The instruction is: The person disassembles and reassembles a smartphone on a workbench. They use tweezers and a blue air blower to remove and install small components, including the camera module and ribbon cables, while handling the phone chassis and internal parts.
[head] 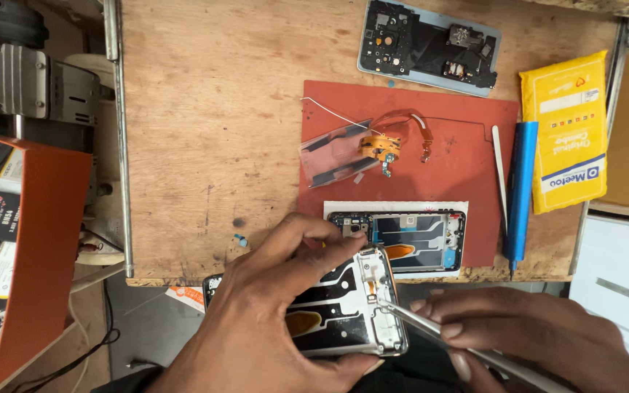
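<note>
My left hand (263,313) grips an opened phone frame (343,309), black and silver inside, holding it just off the near edge of the wooden table (205,131). My right hand (540,338) holds metal tweezers (431,327) whose tips touch the upper right corner of that frame, by a small component. A second opened phone frame (402,240) lies on white paper on the red mat (460,138) just beyond my hands.
On the red mat lie an orange flex-cable part (384,145) and a clear film strip (333,153). A phone back cover with boards (427,47) lies at the far edge. A blue screwdriver (520,189), a white pry stick (500,175) and a yellow packet (566,131) sit right. An orange box (38,240) stands left.
</note>
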